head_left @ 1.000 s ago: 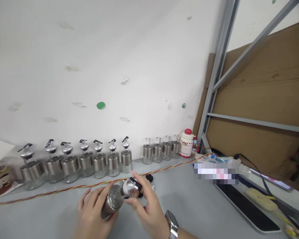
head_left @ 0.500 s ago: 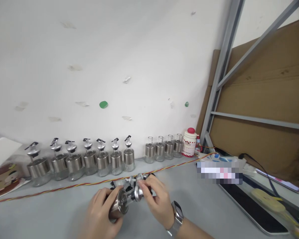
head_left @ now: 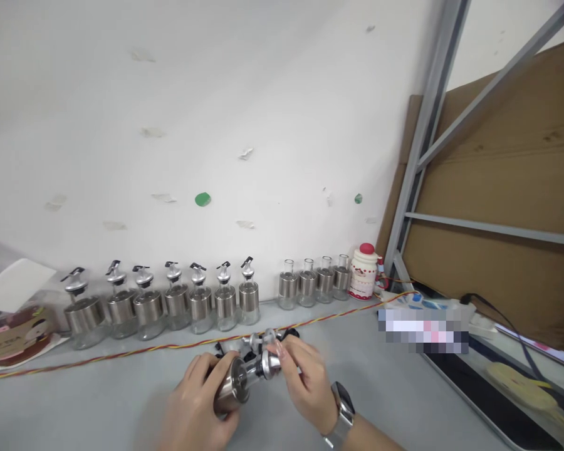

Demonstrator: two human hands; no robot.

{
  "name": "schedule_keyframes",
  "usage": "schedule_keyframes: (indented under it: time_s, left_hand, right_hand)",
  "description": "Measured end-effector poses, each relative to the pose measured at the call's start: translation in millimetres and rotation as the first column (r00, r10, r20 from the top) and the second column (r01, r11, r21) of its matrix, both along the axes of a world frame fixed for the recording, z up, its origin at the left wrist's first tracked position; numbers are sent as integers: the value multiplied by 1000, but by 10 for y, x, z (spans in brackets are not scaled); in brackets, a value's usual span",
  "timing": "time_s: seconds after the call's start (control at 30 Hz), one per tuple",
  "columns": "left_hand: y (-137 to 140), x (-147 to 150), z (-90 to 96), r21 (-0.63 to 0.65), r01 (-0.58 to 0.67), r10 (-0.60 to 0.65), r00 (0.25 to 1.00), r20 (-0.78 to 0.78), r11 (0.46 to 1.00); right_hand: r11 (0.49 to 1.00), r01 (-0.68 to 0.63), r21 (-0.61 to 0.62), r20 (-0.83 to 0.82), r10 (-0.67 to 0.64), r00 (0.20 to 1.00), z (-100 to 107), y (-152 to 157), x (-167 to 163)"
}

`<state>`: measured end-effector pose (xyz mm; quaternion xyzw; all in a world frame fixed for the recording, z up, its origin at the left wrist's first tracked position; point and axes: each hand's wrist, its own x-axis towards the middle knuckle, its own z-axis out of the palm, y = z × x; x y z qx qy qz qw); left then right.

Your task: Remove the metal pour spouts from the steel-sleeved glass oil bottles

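Observation:
My left hand (head_left: 200, 401) is wrapped round the steel-sleeved body of a glass oil bottle (head_left: 235, 383), which tilts with its neck toward the right. At the mouth of that neck sits a silver pourer spout (head_left: 269, 364), pinched by the fingers of my right hand (head_left: 305, 379). The spout's far end is hidden behind those fingers. Just beyond both hands, a few loose pourer spouts (head_left: 258, 341) with black and clear parts lie on the grey table (head_left: 136, 401). A watch is on my right wrist.
Along the wall stand several bottles with spouts (head_left: 201, 307) and several open-necked bottles (head_left: 307, 285). A red-topped white jar (head_left: 364, 272) ends the row. A twisted red-yellow wire (head_left: 169, 346) runs in front. At right lie a dark tray (head_left: 470, 388) and a yellow object (head_left: 517, 382).
The view has shifted slightly, so everything sits a little further right. Both hands keep hold of the bottle and spout, and the right fingers have changed their angle slightly.

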<state>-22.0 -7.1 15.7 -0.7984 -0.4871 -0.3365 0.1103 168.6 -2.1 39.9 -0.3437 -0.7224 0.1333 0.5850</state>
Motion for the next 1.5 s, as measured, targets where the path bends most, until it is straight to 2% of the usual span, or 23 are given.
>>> schedule_keyframes:
  time_s: [0.1,0.17,0.23,0.3,0.43,0.5,0.67,0.83,1.0,1.1,1.23,1.37,1.43,1.5]
  left_hand:
    - [28,-19,-26,4,-25,25,999,46,1000]
    - [42,-31,-54,4,-33,33,997,70,999]
    - [50,-39,-84,-14,-46,47,996,76,999]
    - [55,-39,-111,-20,-63,65,995,79,998]
    - [68,-22,-131,-18,-75,76,993,87,997]
    - [75,-18,-122,-19,-74,75,993,91,997]
    - [96,-46,-107,-11,-81,81,995,65,997]
    - [82,-59,-113,-41,-75,77,995,57,996]
    - [47,-26,-90,-65,-79,82,996,48,995]
    - [28,-5,-65,-55,-85,86,996,20,995]
    - [-1,13,-17,-55,-125,124,992,-11,991]
    - [-28,28,42,-55,-195,192,980,-53,979]
    - [-47,43,80,-92,-216,212,976,-53,972]
    - [-74,68,127,-180,-209,208,978,-29,961]
  right_hand:
    - [987,-32,-159,-98,16,995,1,18,-11]
    - [954,-62,-294,-218,-3,976,-14,37,-30]
    - [930,-77,-358,-272,-25,962,-35,55,-45]
    - [931,-49,-361,-230,-38,972,-52,70,-43]
    - [953,67,-294,7,-68,998,-48,86,-8]
    - [954,106,-280,58,-93,994,-40,92,-3]
    - [918,15,-395,-82,-52,995,-58,124,-38]
    - [916,-4,-402,-107,-43,993,-52,175,2]
    - [881,-129,-456,-205,37,978,-6,198,32]
    - [871,-172,-460,-208,82,975,10,170,2]
    - [873,-156,-463,-256,37,966,30,119,-62]
    - [814,-219,-538,-385,-6,923,14,120,-120]
    - [806,-242,-540,-444,-28,895,-14,130,-140]
    - [824,-237,-515,-483,-51,874,-39,130,-151]
